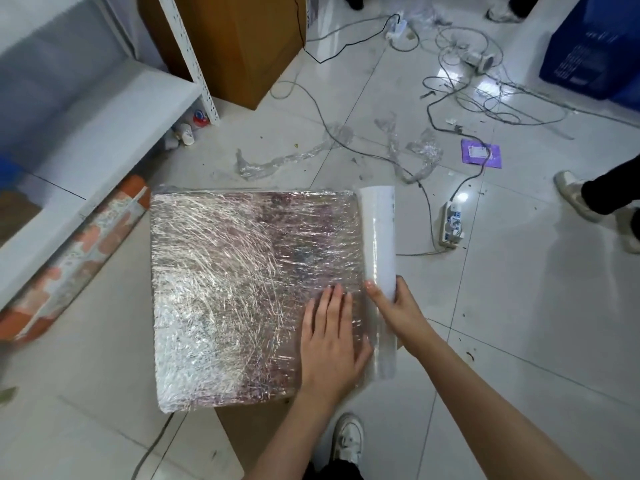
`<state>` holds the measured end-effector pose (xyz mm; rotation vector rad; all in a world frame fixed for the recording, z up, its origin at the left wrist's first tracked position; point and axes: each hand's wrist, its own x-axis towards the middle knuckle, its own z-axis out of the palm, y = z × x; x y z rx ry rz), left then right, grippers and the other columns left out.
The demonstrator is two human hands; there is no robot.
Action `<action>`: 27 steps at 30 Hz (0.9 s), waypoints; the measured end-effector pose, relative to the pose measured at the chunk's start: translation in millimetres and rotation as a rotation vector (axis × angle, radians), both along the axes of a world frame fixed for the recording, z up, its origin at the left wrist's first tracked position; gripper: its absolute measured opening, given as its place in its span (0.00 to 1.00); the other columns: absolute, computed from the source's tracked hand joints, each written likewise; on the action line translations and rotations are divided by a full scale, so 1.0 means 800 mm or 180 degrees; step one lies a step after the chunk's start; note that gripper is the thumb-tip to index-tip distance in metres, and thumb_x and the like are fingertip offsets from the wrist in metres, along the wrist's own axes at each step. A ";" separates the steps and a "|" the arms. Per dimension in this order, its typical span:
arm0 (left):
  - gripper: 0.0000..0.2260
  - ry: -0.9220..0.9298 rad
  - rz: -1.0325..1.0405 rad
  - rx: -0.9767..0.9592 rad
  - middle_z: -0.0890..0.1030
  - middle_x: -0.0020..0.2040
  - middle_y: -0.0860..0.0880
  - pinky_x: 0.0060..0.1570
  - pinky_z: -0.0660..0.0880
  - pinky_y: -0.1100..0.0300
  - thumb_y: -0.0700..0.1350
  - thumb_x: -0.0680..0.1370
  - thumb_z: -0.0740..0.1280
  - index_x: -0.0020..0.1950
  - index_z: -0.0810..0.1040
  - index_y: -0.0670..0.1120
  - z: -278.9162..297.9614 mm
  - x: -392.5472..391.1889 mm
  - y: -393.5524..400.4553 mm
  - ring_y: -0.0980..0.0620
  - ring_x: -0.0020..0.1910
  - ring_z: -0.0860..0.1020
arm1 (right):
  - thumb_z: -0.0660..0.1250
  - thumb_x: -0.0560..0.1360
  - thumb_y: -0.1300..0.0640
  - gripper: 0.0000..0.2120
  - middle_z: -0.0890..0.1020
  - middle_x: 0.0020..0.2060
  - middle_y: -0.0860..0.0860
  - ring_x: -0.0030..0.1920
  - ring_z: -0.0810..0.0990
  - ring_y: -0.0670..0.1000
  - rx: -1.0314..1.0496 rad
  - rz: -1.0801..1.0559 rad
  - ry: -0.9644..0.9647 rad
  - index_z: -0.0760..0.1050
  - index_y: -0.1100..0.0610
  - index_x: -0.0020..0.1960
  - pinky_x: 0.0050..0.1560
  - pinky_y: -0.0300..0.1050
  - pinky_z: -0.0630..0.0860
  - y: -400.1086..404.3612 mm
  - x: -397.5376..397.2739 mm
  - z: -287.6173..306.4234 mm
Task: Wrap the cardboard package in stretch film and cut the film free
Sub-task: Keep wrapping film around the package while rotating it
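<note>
Head: film roll (pixel 379 233) in right grip (pixel 398 306) (package-side)

- Cardboard package (pixel 242 292) fully masked by wrinkled film, surface print unreadable.
- At four o'clock, middle of film roll (pixel 379 237) hidden behind right hand (pixel 398 310).
- Blue crate (pixel 595 46) at one o'clock, cut by frame edge.
- Both forearms cropped at six o'clock.
</note>
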<state>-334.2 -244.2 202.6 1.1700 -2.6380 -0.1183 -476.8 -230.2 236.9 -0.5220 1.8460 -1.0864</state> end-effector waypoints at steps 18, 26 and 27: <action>0.26 0.0086 0.0617 -0.0162 0.63 0.75 0.43 0.74 0.42 0.51 0.52 0.80 0.49 0.75 0.60 0.41 0.049 -0.060 -0.123 0.46 0.74 0.60 | 0.59 0.77 0.43 0.21 0.79 0.55 0.46 0.52 0.78 0.42 -0.0124 0.0251 -0.0508 0.66 0.53 0.65 0.44 0.27 0.72 -0.015 -0.001 0.005; 0.27 0.0008 0.0541 -0.0077 0.52 0.78 0.43 0.74 0.41 0.47 0.53 0.81 0.44 0.78 0.49 0.43 0.029 -0.071 -0.156 0.46 0.78 0.50 | 0.61 0.70 0.37 0.33 0.76 0.61 0.49 0.60 0.76 0.49 -0.0129 0.0190 -0.0551 0.63 0.51 0.70 0.65 0.53 0.72 -0.018 -0.009 -0.003; 0.27 0.0005 0.0532 -0.0115 0.52 0.78 0.43 0.74 0.42 0.46 0.53 0.81 0.45 0.78 0.49 0.43 0.028 -0.074 -0.155 0.47 0.78 0.49 | 0.62 0.71 0.38 0.31 0.77 0.61 0.49 0.60 0.77 0.48 -0.0116 0.0201 -0.0540 0.64 0.52 0.70 0.63 0.50 0.73 -0.016 -0.012 -0.004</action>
